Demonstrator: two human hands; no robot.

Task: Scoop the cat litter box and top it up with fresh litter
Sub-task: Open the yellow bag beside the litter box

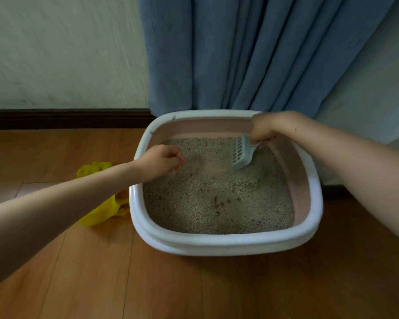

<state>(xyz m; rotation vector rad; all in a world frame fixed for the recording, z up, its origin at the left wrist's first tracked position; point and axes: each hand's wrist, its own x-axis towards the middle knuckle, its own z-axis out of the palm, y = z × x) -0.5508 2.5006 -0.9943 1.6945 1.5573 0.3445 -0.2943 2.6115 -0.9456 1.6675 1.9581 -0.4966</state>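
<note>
A white-rimmed litter box point(226, 241) with pink inner walls stands on the wooden floor, filled with grey-beige litter point(217, 199). Some dark clumps point(219, 202) lie near the middle front. My right hand point(266, 128) grips the handle of a pale blue slotted scoop point(241, 153), whose front edge dips into the litter at the far side. My left hand point(162, 160) hovers over the box's left side with its fingers curled; whether it holds something small I cannot tell.
A yellow plastic bag point(97, 199) lies on the floor against the left side of the box, partly hidden by my left forearm. A blue curtain point(251, 54) hangs right behind the box. A dark skirting board point(67, 118) runs along the wall.
</note>
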